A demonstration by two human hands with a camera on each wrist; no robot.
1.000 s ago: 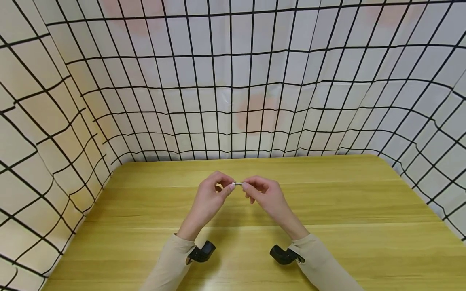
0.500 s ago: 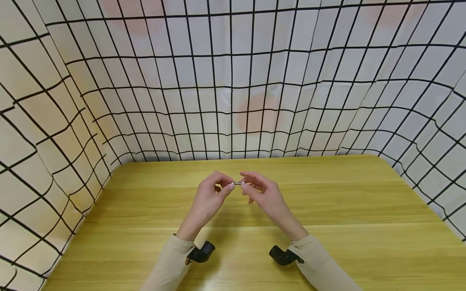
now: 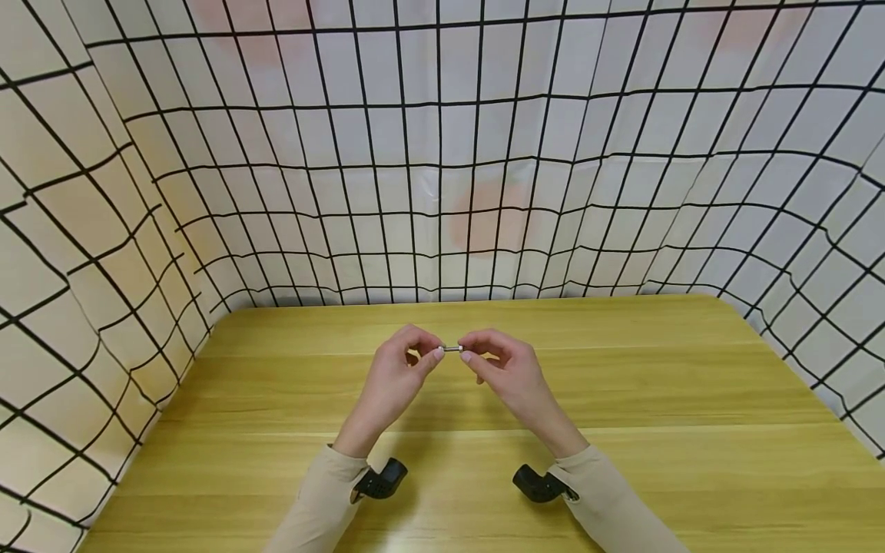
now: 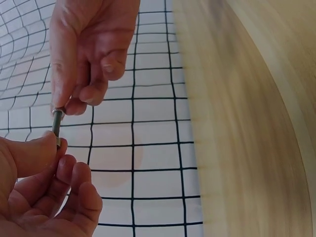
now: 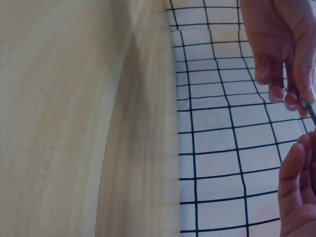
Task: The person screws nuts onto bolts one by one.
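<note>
A small metal bolt (image 3: 452, 349) spans the gap between my two hands above the table. My left hand (image 3: 401, 367) pinches its left end between thumb and index finger. At the other end, my right hand (image 3: 508, 369) pinches with thumb and index finger. The left wrist view shows the bolt's shank (image 4: 57, 123) bare between the fingertips, with a nut-like ring (image 4: 59, 110) at the right hand's fingertips. In the right wrist view a hex-shaped end (image 5: 305, 104) shows by the left hand (image 5: 276, 44); the rest of the bolt runs out of frame.
Beneath the hands lies a yellow wood-grain table (image 3: 657, 384). White sheeting with a black grid (image 3: 387, 153) rises behind it and at both sides. Black wrist devices (image 3: 383, 479) poke out from the beige sleeves (image 3: 321, 499).
My right index finger lifted off the bolt's end half a second ago and is now back against the thumb there. The left hand keeps its pinch and has barely moved.
</note>
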